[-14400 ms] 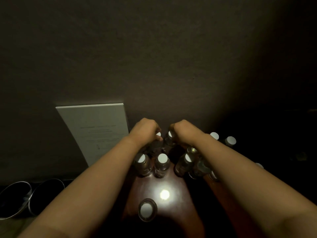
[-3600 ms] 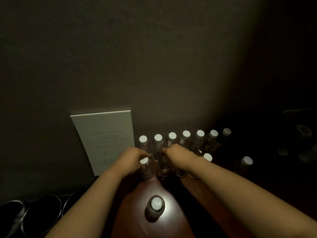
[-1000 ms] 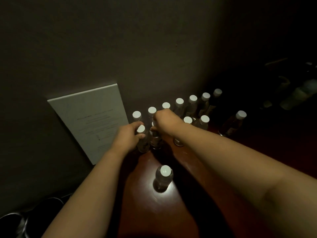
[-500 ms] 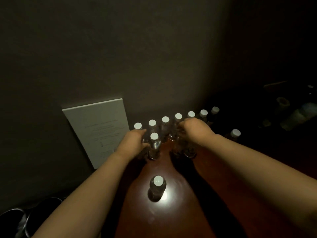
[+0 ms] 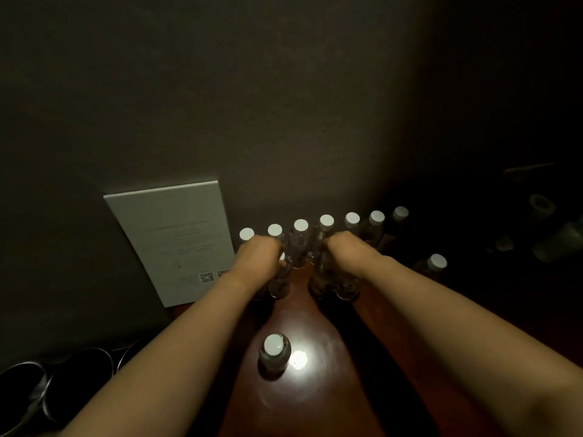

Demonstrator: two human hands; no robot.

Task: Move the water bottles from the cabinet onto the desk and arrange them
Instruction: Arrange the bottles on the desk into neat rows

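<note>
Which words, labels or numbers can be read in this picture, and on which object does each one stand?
None can be read.
White card leaning on the wall: faint lines of print and two QR codes, too small and blurred.
Nearest bottle: a mark on its white cap, illegible.

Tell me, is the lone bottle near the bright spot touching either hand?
Apart. The head view shows the lone bottle standing alone on the desk, bare wood between it and both hands.

The left hand [image 5: 259,258] has closed over the second-row bottle [image 5: 279,280] cap.
</note>
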